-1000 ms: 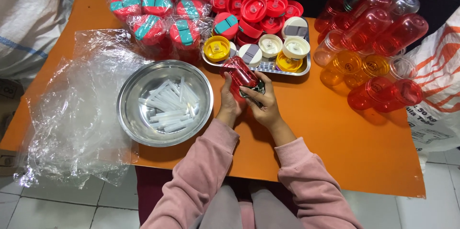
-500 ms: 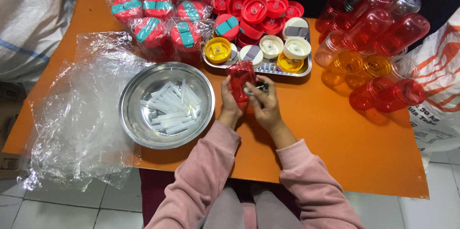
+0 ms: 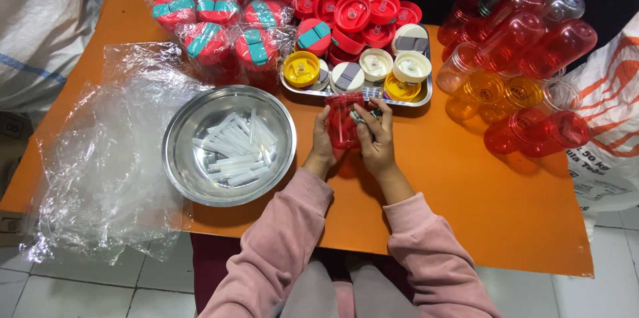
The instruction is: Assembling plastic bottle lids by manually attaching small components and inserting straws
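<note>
The left hand [image 3: 324, 143] grips a red cup [image 3: 344, 120] by its side, held above the orange bench [image 3: 466, 191] just in front of the metal tray [image 3: 422, 95]. The right hand [image 3: 377, 141] pinches a small dark piece against the cup's rim; what the piece is cannot be told. The tray holds yellow, cream and red lids [image 3: 353, 11]. The steel bowl [image 3: 183, 151] to the left holds white straws [image 3: 234, 149]. Empty red and orange cups [image 3: 532, 45] lie stacked to the right.

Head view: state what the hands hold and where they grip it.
Both hands hold one red translucent cup above the orange table. The left hand wraps its left side; the right hand grips the right side, near a small dark piece that cannot be identified.
</note>
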